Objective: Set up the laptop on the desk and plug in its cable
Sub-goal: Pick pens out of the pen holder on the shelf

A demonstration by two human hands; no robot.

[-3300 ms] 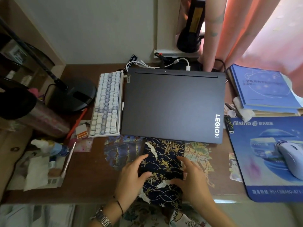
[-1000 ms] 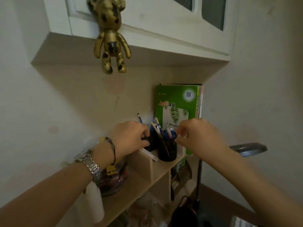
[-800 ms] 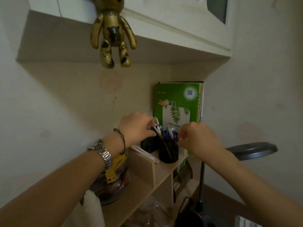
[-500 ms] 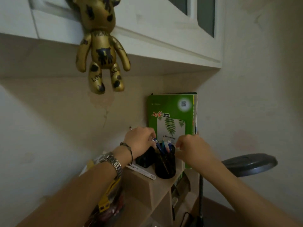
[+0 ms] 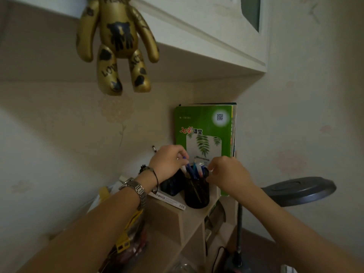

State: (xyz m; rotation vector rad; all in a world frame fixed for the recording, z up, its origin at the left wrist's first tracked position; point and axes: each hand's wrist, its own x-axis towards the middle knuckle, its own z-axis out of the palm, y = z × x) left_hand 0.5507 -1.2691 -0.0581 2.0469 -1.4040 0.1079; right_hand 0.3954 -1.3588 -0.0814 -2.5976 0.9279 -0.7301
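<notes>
Up on the shelf [image 5: 197, 213], our left hand [image 5: 167, 164] pinches pens in the pen cup [image 5: 196, 192], right hand [image 5: 228, 172] curled beside it, grip unclear — probably rummaging, laptop unseen.

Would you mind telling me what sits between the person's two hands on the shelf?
In the head view, a black mesh pen cup holding pens and pencils stands between the left hand and the right hand.

Both arms reach up and forward, the left hand [image 5: 168, 161] and right hand [image 5: 226, 172] curled, fingers bent inward.
</notes>
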